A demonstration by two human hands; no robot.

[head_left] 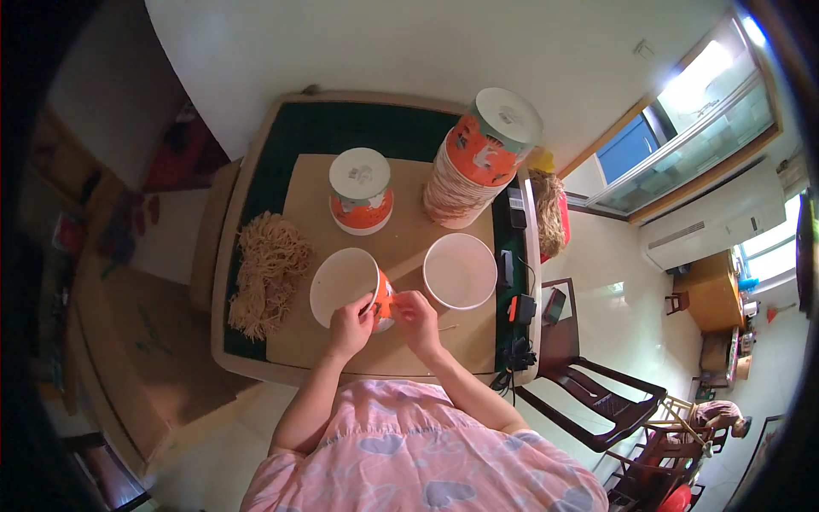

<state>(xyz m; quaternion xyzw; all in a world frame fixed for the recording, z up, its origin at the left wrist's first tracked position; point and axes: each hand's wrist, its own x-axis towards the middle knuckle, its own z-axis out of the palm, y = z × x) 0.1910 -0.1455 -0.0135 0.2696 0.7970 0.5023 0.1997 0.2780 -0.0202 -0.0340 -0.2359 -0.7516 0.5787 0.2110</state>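
Near the table's front edge (281, 371), the left hand (350, 324) and right hand (415, 317) are both pinching a tilted orange-and-white paper cup (345, 286); bare board is lying around it, straw (266, 271) left, an empty white cup (461, 270) right, cup stacks (478, 158) sitting beyond

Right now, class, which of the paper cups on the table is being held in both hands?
The open cup at the table's front, tilted, gripped by the left hand and right hand. The open cup to its right and the upside-down ones behind go untouched.
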